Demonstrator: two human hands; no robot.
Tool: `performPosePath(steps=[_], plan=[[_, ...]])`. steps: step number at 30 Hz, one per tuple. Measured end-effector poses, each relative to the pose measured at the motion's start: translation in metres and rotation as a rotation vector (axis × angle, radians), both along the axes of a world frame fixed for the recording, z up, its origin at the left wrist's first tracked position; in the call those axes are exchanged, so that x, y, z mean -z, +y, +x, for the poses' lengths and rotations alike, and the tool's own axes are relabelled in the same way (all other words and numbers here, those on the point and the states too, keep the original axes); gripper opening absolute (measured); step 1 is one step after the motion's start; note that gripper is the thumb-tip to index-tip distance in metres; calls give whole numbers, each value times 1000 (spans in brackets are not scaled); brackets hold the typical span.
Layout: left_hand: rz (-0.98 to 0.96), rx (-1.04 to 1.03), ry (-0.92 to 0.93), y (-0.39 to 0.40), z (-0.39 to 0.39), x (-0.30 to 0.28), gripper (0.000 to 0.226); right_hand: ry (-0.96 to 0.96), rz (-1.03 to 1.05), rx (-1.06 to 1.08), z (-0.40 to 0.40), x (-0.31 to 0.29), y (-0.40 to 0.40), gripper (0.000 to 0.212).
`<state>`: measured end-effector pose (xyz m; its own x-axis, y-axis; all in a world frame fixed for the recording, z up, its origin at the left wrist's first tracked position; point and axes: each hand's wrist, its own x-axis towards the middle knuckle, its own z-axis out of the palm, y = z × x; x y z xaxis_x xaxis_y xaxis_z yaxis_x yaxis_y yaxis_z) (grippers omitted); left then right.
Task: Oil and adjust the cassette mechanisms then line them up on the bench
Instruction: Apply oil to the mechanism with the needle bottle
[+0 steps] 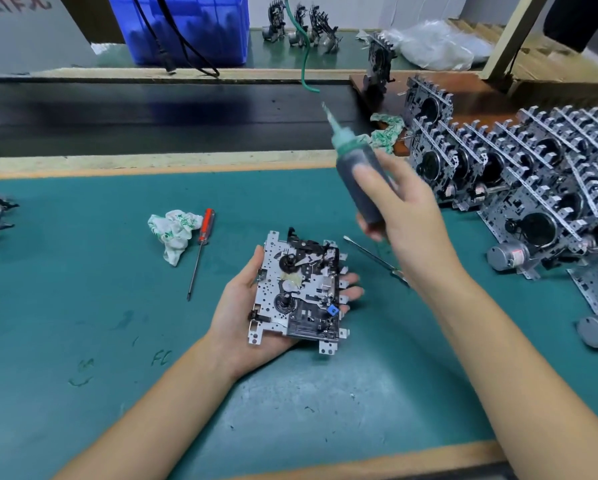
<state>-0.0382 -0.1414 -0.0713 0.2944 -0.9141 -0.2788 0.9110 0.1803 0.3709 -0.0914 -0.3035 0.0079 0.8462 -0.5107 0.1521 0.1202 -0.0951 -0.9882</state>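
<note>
right hand (405, 216) blurred | oil bottle (359, 174) nozzle perhaps capped | mechanisms (533, 174) cropped right

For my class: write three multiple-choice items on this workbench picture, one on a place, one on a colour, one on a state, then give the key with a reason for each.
1. Where does the screwdriver lie?
A. beside the crumpled cloth
B. in the blue bin
C. on the stacked mechanisms

2. What colour is the screwdriver's handle?
A. yellow
B. red
C. black

3. How is the oil bottle held?
A. nozzle down on the mechanism
B. lying on the mat
C. nozzle up, clear of the mechanism

Key: 1 A, it lies just right of the cloth; 2 B, the handle is red; 3 C, the right hand holds it raised above the left hand.
</note>
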Motion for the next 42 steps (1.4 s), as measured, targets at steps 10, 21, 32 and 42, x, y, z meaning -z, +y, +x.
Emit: performPosePath(steps=[10,21,32,42], plan=[[18,-2,-5,-1,-1,-3,77,-192,828,131,-16,33,-15,18],[21,8,-26,-1,-2,-1,77,-123,436,409,-19,39,4,27],[3,18,-33,-1,-1,1,77,-117,329,359,-19,43,3,36],[3,22,-41,-1,-1,2,77,-95,332,353,-18,45,0,28]])
